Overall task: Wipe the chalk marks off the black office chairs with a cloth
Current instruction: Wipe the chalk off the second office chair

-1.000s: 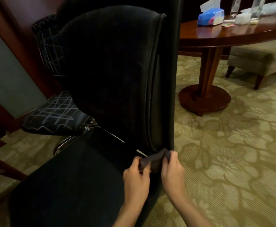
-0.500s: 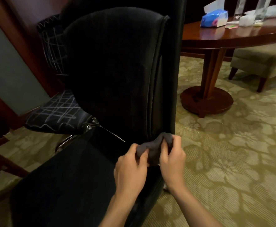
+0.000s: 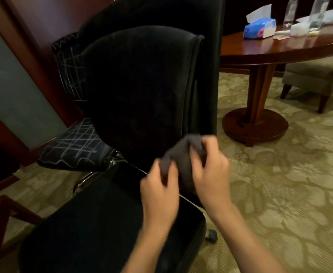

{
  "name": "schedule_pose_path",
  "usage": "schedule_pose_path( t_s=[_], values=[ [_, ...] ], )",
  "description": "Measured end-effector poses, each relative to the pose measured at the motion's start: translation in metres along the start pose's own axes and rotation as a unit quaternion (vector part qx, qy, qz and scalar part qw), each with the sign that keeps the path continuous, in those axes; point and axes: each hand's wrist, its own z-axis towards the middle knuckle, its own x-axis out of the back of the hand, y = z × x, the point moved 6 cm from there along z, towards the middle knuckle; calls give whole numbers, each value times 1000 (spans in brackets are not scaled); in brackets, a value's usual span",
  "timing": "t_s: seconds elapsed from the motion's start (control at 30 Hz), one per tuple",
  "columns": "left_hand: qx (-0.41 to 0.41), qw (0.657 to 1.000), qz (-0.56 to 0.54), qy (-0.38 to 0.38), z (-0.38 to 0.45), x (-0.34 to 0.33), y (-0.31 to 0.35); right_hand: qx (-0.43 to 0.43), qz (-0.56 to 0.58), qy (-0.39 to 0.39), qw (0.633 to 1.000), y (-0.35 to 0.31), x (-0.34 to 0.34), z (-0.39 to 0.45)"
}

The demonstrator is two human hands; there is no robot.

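A black office chair (image 3: 138, 91) fills the middle of the view, its backrest upright and its seat (image 3: 102, 229) toward me. Both hands hold a dark grey cloth (image 3: 179, 154) just above the seat's rear right corner, beside the backrest's lower right edge. My left hand (image 3: 159, 186) pinches the cloth's left end. My right hand (image 3: 211, 164) grips its right part. Both are motion-blurred. Behind on the left stands a second black chair (image 3: 73, 146) covered with white chalk lines on its seat and backrest.
A round wooden pedestal table (image 3: 260, 48) stands at the right with a blue tissue pack (image 3: 259, 28) and clear bottles (image 3: 317, 12). A beige upholstered stool (image 3: 311, 75) sits beyond it. Patterned carpet (image 3: 280, 184) spreads to the right; a wooden frame (image 3: 4, 209) is at lower left.
Both hands have lifted the cloth upward from the seat's rear corner and drawn it slightly away from the chair, and the left hand has shifted its grip along the cloth. My view tilted down.
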Motion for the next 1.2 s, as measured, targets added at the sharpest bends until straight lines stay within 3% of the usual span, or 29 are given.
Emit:
schedule_pose_path(
  t_s=[0.07, 0.13, 0.2, 0.33, 0.47, 0.63, 0.77, 0.9, 1.07, 1.2],
  values=[
    [66, 998, -1, -25, -27, -8, -26, -18, -9, -37, 999, 13, -4, -28],
    [81, 996, -30, -23, -29, -10, -27, -15, -29, -46, 998, 13, -5, -31],
    [8, 999, -31, 12, -4, -2, 4, 4, -35, -32, 999, -4, -6, -9],
    [-116, 988, -66, 74, 59, 12, 80, 44, -20, 76, 996, -53, 4, 78],
    [-122, 990, -13, 75, 125, 13, 123, 44, -15, 88, 995, -77, -2, 124],
    [-150, 988, 28, 22, 112, 2, 102, 5, 16, 119, 993, -37, 3, 77],
    [-150, 987, 52, -6, 57, -1, 52, 6, -9, 32, 999, 1, -3, 10],
    [-77, 991, 89, -65, 4, -6, -16, -5, -45, -60, 997, 39, -11, -57],
    [136, 952, 158, -223, -48, -38, -101, -150, -130, -144, 970, 115, -12, -121],
    [196, 957, 62, -203, -61, -46, -113, -189, -66, -88, 976, 121, 6, -121]
  ],
)
